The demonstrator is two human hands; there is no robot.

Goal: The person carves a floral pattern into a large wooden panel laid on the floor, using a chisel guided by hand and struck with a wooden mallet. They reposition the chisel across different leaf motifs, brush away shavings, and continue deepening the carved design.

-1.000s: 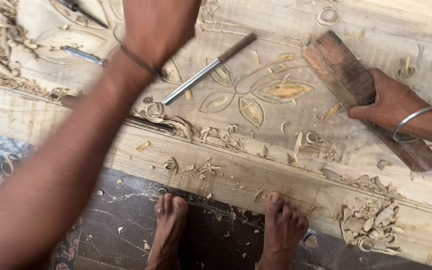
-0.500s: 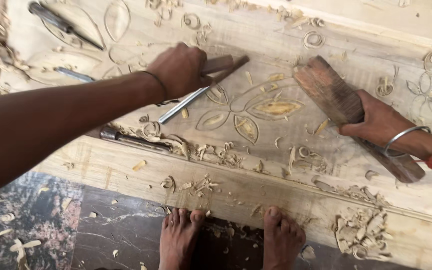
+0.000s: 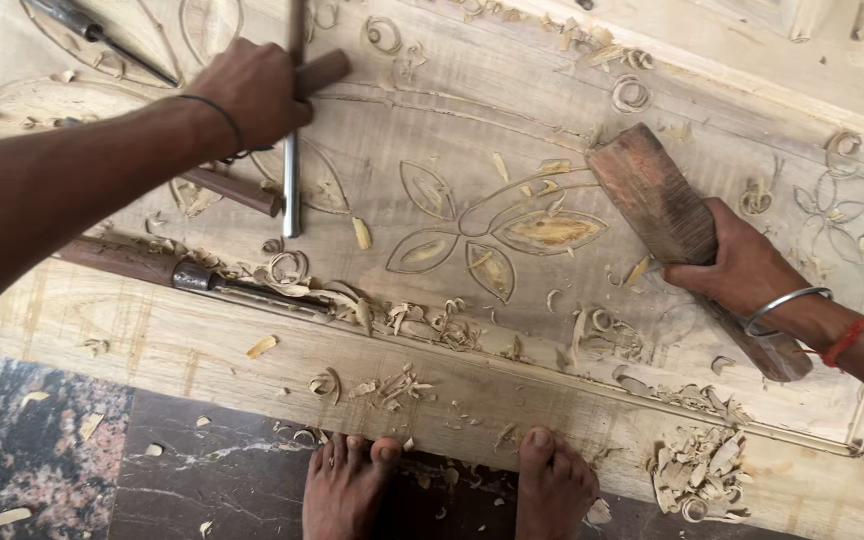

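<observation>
head view:
left hand: grip closed round the chisel, blade tip down on the carved wooden panel, near its far left corner.
right hand: grip closed on the wooden mallet, lying tilted by the right edge.
spare chisel: along the near edge among shavings.
leaf carving: mid-panel, between both hands.

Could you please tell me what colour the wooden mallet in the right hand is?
The mallet is dark reddish-brown, seen in the head view.
</observation>
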